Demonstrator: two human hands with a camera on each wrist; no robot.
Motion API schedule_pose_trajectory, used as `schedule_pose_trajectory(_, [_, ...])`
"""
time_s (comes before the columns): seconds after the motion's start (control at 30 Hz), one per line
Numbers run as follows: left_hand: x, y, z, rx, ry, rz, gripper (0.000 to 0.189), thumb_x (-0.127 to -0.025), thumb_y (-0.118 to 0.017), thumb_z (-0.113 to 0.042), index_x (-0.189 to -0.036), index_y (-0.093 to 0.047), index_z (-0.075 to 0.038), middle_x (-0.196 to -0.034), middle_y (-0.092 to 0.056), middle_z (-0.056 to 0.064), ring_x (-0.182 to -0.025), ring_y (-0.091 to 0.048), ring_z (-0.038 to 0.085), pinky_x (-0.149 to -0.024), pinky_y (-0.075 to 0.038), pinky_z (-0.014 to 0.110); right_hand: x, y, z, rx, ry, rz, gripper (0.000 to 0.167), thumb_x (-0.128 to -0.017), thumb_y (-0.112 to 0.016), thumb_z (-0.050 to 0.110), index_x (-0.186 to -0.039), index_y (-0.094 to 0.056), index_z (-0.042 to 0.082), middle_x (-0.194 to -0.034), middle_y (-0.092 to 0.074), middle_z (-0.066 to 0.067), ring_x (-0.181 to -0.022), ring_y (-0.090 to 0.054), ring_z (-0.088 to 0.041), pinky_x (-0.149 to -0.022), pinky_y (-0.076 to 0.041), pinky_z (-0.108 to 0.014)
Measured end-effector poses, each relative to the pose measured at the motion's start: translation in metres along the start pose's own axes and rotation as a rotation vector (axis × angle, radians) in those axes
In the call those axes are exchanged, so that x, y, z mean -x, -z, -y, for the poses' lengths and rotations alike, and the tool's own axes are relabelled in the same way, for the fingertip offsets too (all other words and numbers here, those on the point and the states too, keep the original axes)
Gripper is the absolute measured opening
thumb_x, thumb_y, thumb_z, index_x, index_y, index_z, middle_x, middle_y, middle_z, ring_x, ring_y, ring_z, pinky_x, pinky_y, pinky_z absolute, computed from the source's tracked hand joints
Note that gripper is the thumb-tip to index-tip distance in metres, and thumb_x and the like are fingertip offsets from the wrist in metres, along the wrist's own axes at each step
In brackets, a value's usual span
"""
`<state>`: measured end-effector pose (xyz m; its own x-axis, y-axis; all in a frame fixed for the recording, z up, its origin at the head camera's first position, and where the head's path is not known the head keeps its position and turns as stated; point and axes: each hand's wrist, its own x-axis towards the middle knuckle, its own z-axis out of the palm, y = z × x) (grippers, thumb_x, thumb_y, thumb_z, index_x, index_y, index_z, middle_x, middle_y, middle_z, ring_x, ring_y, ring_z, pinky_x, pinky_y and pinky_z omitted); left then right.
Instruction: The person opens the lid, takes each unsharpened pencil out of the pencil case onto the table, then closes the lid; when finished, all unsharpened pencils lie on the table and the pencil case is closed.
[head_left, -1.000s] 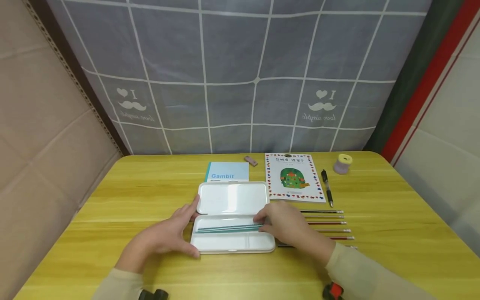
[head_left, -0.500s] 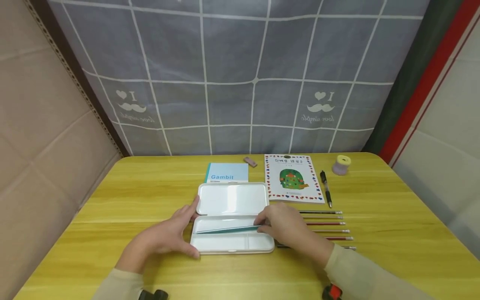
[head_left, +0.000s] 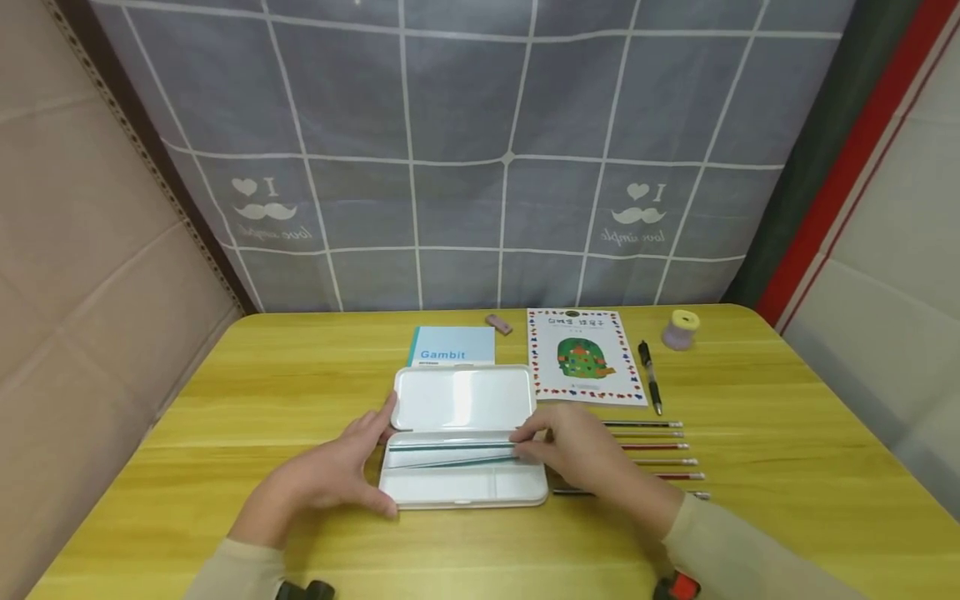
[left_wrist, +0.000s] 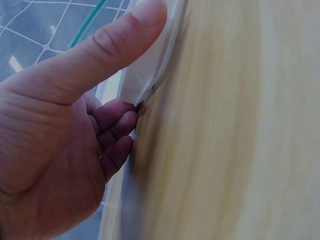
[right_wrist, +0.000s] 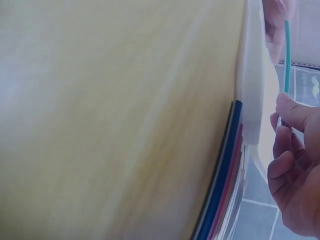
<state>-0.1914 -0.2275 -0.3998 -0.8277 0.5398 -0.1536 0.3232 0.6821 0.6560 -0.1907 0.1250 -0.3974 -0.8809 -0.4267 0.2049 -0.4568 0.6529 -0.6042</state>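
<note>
A white pencil case (head_left: 442,492) lies with its lid raised in the head view. My left hand (head_left: 330,468) rests at its left end, thumb along the near corner and index finger beside the lid. In the left wrist view the other fingers bend loosely by the case's edge. My right hand (head_left: 573,446) pinches a slim teal pencil (head_left: 453,463) near its right end, over the tray. The held pencil (right_wrist: 287,55) slants slightly. Behind it, teal length lies along the tray's back side; whether this is one pencil (head_left: 450,447) or more I cannot tell.
Several pencils (head_left: 675,461) lie in a row right of the case, partly behind my right forearm. Behind stand a Gambit notebook (head_left: 453,343), an eraser (head_left: 498,324), a picture booklet (head_left: 585,358), a black pen (head_left: 650,379) and a yellow-topped spool (head_left: 681,330).
The teal pencils lay close together in the tray; now one is set apart at the back and another stays between my right fingers. My left hand has hardly moved.
</note>
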Motion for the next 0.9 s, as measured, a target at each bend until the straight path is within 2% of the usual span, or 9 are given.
schedule_pose_trajectory(0.17, [0.0, 0.0, -0.001, -0.003, 0.001, -0.005, 0.15, -0.068, -0.096, -0.046, -0.166, 0.011, -0.004, -0.135, -0.051, 0.002, -0.141, -0.035, 0.031, -0.12, -0.021, 0.062, 0.012, 0.014, -0.008, -0.038, 0.046, -0.017, 0.009, -0.088, -0.084, 0.015, -0.096, -0.084, 0.017, -0.088, -0.074, 0.013, -0.064, -0.051, 0.001, -0.057, -0.048, -0.023])
schedule_pose_trajectory(0.37, [0.001, -0.001, -0.001, -0.001, 0.009, -0.003, 0.15, -0.069, -0.096, -0.045, -0.166, 0.012, -0.005, -0.14, -0.05, 0.008, -0.144, -0.033, 0.035, -0.12, -0.021, 0.063, 0.028, 0.03, -0.018, -0.069, 0.003, -0.012, 0.008, -0.09, -0.082, 0.014, -0.097, -0.084, 0.017, -0.084, -0.071, 0.014, -0.065, -0.053, -0.002, -0.057, -0.049, -0.024])
schedule_pose_trajectory(0.6, [0.001, 0.0, 0.0, 0.001, -0.001, 0.002, 0.149, -0.07, -0.095, -0.046, -0.166, 0.012, -0.006, -0.139, -0.05, 0.006, -0.143, -0.034, 0.034, -0.119, -0.023, 0.063, 0.047, 0.048, -0.03, -0.075, 0.01, -0.048, 0.006, -0.089, -0.083, 0.014, -0.092, -0.084, 0.019, -0.082, -0.07, 0.015, -0.066, -0.056, -0.002, -0.057, -0.049, -0.025])
schedule_pose_trajectory(0.9, [0.0, 0.0, 0.002, 0.008, -0.002, 0.007, 0.149, -0.07, -0.095, -0.046, -0.165, 0.012, -0.006, -0.139, -0.05, 0.006, -0.144, -0.033, 0.033, -0.12, -0.021, 0.063, 0.072, 0.068, -0.047, -0.047, -0.007, -0.043, 0.005, -0.088, -0.084, 0.018, -0.09, -0.084, 0.023, -0.088, -0.072, 0.014, -0.068, -0.055, -0.003, -0.057, -0.049, -0.024])
